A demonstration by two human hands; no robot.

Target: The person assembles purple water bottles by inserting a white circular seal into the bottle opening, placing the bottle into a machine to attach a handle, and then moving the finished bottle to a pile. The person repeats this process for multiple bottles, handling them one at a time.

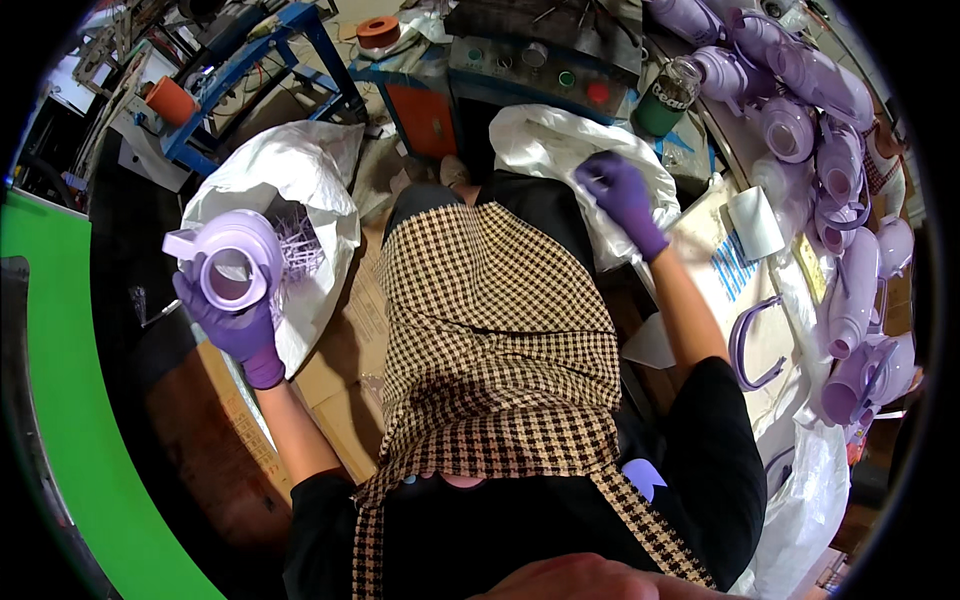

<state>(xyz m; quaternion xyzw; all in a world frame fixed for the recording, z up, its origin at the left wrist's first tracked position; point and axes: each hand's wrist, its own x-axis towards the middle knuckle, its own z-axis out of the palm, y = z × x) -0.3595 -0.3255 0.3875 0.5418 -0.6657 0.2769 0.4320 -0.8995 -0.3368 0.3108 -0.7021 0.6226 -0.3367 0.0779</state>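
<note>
Lilac jug body (232, 262), round mouth facing me, gripped in my left hand (240, 325) above the white sack's (300, 170) rim, while my right hand (622, 195) pinches another bag (540, 140).

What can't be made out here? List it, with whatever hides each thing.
Head view only:
- Inside the left white bag: the lilac jug body in the left hand covers part of it.
- What the right hand pinches over the right white bag: too small.
- Lilac jugs at right: bent and cut by the rim.

Jug (232, 262) in left hand (240, 325), bag (300, 175) behind, jugs (840, 150) far right
</note>
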